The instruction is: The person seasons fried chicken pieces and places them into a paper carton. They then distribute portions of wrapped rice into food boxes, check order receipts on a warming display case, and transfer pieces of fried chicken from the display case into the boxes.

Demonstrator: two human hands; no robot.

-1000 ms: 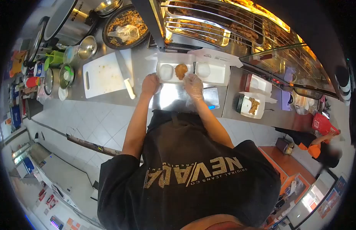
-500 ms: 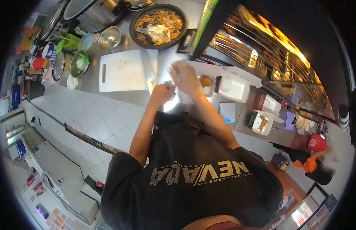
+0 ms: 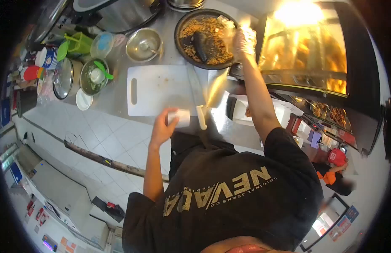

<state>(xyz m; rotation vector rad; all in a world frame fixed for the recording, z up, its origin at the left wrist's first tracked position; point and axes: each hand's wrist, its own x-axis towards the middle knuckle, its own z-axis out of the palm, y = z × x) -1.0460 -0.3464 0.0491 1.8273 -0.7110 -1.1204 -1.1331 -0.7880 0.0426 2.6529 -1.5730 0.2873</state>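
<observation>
My left hand (image 3: pixel 162 130) is closed around a small white cup (image 3: pixel 179 118) in front of the cutting board (image 3: pixel 159 90). My right hand (image 3: pixel 246 40), in a clear plastic glove, reaches to the right rim of a wide black stone mortar (image 3: pixel 181 49). Its fingers are smeared and seem closed on crumpled clear plastic (image 3: pixel 226 28) over the mortar. Coarse orange-brown crumbs (image 3: pixel 196 26) line the mortar, and a dark pestle (image 3: pixel 200 46) lies in them. A knife with a white handle (image 3: pixel 201 117) rests across the board's right edge.
A glowing display cabinet (image 3: pixel 305 50) stands close to my right arm. Left of the mortar are a steel bowl (image 3: pixel 140 44), a bowl with a green spoon (image 3: pixel 93 79) and a large pot (image 3: pixel 119 17). Open white boxes (image 3: pixel 279 113) lie under my right forearm. Another person (image 3: pixel 336 175) is at far right.
My hands have parted. The right reached up to the mortar, and the plastic shifted from its middle to the right rim. The left, now showing a white cup, moved beside the board. The view shifted.
</observation>
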